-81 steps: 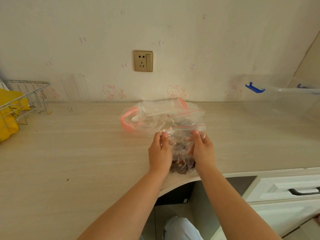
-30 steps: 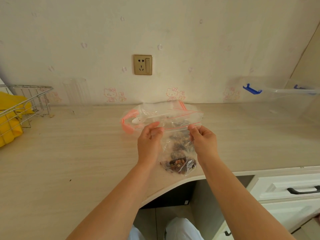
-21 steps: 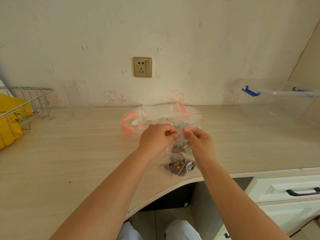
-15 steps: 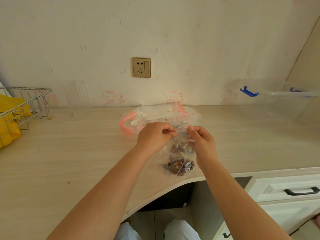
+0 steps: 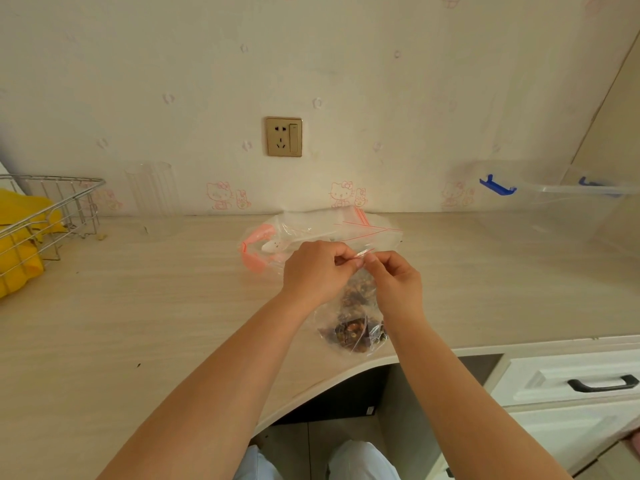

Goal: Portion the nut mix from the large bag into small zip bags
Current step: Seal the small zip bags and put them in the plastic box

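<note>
Clear small zip bag (image 5: 353, 327) of dark nut mix — red-lined top pinched between left hand (image 5: 317, 271) and right hand (image 5: 394, 282).

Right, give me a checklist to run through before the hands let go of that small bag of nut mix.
1. Both hands on the zip strip: left hand and right hand pinch the top of the small zip bag. Ok.
2. Zip sealed along its whole width: the fingers cover it. Cannot tell.
3. Nut mix settled low, clear of the zip: it sits in the bag's bottom. Ok.
4. Bag fully over the counter: its bottom lies near the curved front edge. Not ok, move it back.
5. Spare bags within reach: the pile of zip bags lies just behind the hands. Ok.
</note>
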